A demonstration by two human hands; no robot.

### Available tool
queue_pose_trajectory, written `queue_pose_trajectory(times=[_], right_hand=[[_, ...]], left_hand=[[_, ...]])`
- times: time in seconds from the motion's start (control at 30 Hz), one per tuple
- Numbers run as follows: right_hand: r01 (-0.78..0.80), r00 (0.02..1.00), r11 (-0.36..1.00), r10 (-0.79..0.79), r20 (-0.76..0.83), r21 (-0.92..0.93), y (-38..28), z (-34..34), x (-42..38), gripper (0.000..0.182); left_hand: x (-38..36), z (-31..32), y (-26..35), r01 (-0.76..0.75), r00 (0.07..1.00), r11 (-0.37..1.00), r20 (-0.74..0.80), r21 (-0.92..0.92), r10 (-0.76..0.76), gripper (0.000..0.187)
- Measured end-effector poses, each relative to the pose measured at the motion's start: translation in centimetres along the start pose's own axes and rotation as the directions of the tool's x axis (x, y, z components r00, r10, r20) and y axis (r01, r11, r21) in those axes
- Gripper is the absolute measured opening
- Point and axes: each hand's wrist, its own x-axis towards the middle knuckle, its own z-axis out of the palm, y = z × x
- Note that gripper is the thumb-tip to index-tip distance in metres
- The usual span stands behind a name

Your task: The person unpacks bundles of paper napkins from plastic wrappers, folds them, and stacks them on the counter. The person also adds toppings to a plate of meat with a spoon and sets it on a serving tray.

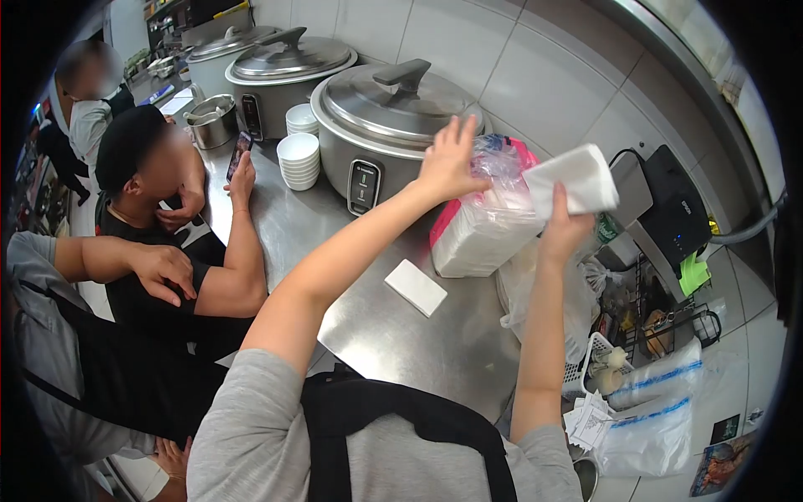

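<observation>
My right hand (570, 226) is closed on a folded stack of white paper napkins (575, 182), raised beside the package. At the upper left side of a clear plastic package of napkins (487, 238) with pink print is my left hand (452, 161). Its fingers are spread, and the thumb rests against the crinkled top of the wrap. The package stands tilted on the steel counter (376, 335), its mouth partly hidden by plastic and my hands. Another flat white napkin stack (416, 287) lies on the counter in front of it.
A large lidded rice cooker (364, 125) stands behind my left hand, with two more cookers farther left. Stacked white bowls (299, 161) sit beside it. A black printer (673, 205) and plastic bags (548, 293) are at right. On the left, a seated person holds a phone (239, 156).
</observation>
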Motion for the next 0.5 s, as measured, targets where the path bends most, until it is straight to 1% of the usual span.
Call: queue_pose_trajectory(times=[0.03, 0.07, 0.1, 0.13, 0.2, 0.23, 0.27, 0.33, 0.37, 0.43, 0.47, 0.5], right_hand=[[0.007, 1.000, 1.000, -0.007, 0.002, 0.001, 0.7, 1.1, 0.6, 0.024], [0.055, 0.998, 0.998, -0.054, 0.023, -0.007, 1.5, 2.3, 0.9, 0.020], [0.102, 0.994, 0.995, -0.101, 0.042, -0.014, 2.3, 3.0, 0.9, 0.018], [0.107, 0.993, 0.994, -0.106, 0.042, -0.012, 3.1, 3.3, 0.9, 0.018], [0.161, 0.976, 0.968, -0.129, 0.173, -0.191, 4.5, 3.3, 0.7, 0.020], [0.134, 0.976, 0.967, -0.091, 0.197, -0.218, 4.3, 3.3, 0.4, 0.022], [0.134, 0.976, 0.966, -0.090, 0.199, -0.220, 4.6, 3.0, 0.4, 0.022], [0.093, 0.950, 0.923, 0.030, 0.310, -0.375, 5.3, 2.5, 1.0, 0.023], [0.095, 0.948, 0.923, 0.031, 0.318, -0.373, 5.4, 2.3, 1.5, 0.023], [0.171, 0.831, 0.841, 0.158, 0.534, -0.514, 5.6, 2.0, 2.7, 0.028], [0.174, 0.827, 0.841, 0.158, 0.540, -0.512, 6.0, 1.9, 3.4, 0.028], [0.146, 0.792, 0.804, 0.253, 0.555, -0.576, 6.7, 1.7, 4.0, 0.029]], left_hand=[[1.1, 0.9, -0.1, -0.001, 1.000, 1.000, -0.008, -0.001, 0.001, 0.079], [2.2, 1.7, -0.2, 0.037, 0.980, 0.999, 0.195, -0.027, -0.031, 0.070], [3.3, 2.4, -0.4, 0.079, 0.919, 0.996, 0.391, -0.045, -0.055, 0.061], [4.2, 2.8, -0.5, 0.077, 0.921, 0.996, 0.386, -0.045, -0.053, 0.061], [6.0, 3.6, -0.7, 0.069, 0.984, 0.985, 0.172, -0.157, -0.041, 0.046], [7.0, 3.1, -0.2, 0.084, 0.988, 0.978, 0.141, -0.193, -0.057, 0.036], [7.8, 2.7, 0.2, 0.087, 0.988, 0.977, 0.142, -0.195, -0.060, 0.036], [9.1, 1.8, 1.1, -0.032, 0.989, 0.986, 0.137, -0.164, 0.055, 0.034], [9.4, 1.7, 1.6, -0.024, 0.990, 0.986, 0.135, -0.163, 0.047, 0.034], [10.1, 1.6, 2.8, -0.050, 0.984, 0.981, 0.159, -0.185, 0.081, 0.031], [10.4, 1.4, 3.6, -0.045, 0.985, 0.982, 0.157, -0.183, 0.074, 0.031], [10.5, 1.3, 4.4, -0.041, 0.977, 0.981, 0.199, -0.191, 0.080, 0.030]])
